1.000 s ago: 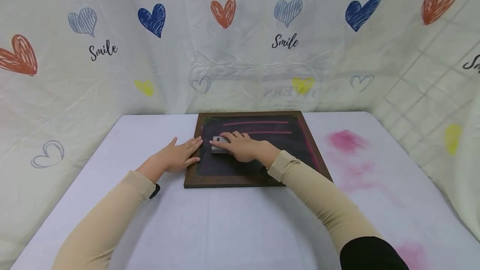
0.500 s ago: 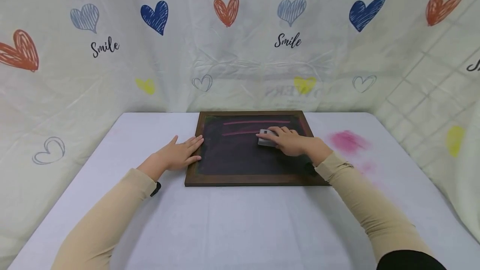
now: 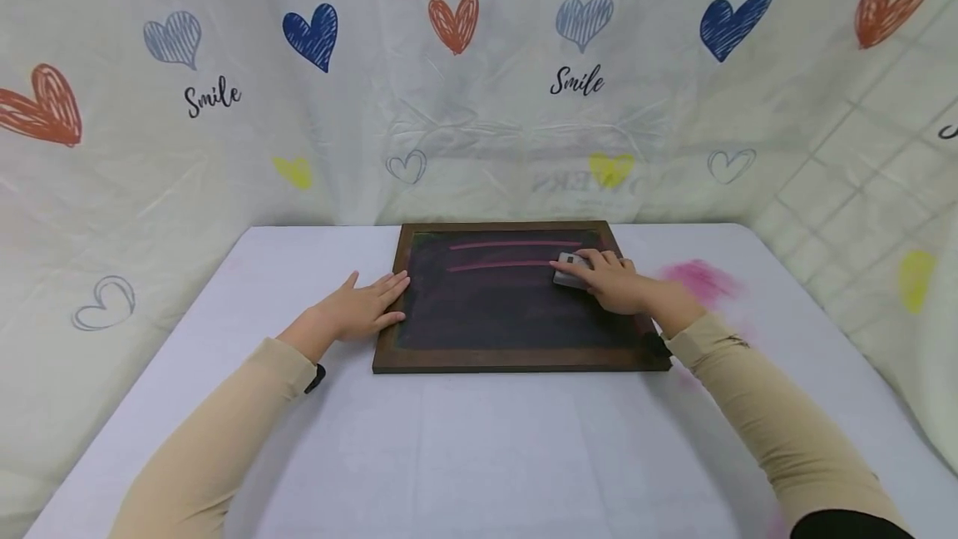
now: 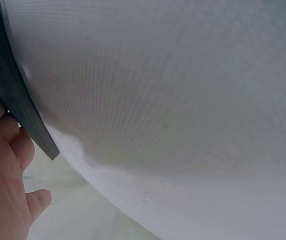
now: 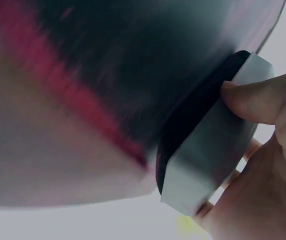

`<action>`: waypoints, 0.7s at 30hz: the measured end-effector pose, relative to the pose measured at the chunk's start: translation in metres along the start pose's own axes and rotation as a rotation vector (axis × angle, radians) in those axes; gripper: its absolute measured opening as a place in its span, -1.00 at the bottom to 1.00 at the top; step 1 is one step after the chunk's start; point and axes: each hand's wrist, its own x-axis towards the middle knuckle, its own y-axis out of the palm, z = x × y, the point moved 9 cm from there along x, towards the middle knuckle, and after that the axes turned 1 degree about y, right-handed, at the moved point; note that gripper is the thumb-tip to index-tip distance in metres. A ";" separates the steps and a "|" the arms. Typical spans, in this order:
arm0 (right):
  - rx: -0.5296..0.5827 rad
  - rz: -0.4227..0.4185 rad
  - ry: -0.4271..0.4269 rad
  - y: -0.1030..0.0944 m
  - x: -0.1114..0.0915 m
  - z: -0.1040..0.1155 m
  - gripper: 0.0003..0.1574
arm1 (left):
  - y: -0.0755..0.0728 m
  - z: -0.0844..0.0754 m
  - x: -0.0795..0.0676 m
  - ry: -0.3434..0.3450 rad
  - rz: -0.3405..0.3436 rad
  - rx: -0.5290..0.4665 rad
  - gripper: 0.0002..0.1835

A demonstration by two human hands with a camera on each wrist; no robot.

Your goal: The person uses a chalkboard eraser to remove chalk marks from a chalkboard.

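Note:
A brown-framed chalkboard (image 3: pixel 486 318) lies on the table, with two pink chalk lines (image 3: pixel 512 245) across its upper part. My right hand (image 3: pixel 621 285) grips a grey chalkboard eraser (image 3: pixel 567 276) against the board, at the right end of the lower line. In the right wrist view the thumb and fingers clasp the pale eraser body (image 5: pixel 210 150), its dark felt (image 5: pixel 198 107) facing the board. Straight fingers of my left hand (image 3: pixel 358 310) rest on the board's left frame. The left wrist view has that hand (image 4: pixel 3 175) beside the frame edge (image 4: pixel 20 95).
Pink smudges (image 3: pixel 702 281) mark the white tablecloth (image 3: pixel 486 456) right of the board. Pink dust (image 5: pixel 78 97) runs along a board edge in the right wrist view. A white curtain (image 3: pixel 509 115) with hearts and "Smile" lettering hangs close behind the table.
My right hand has swept the eraser rightward, from the board's left part to its right part. The lower pink line shows at the left again. My left hand has stayed on the frame.

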 end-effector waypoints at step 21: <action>-0.137 0.160 -0.149 0.021 0.092 0.154 -0.10 | 0.002 0.000 0.002 -0.017 0.012 -0.001 -0.20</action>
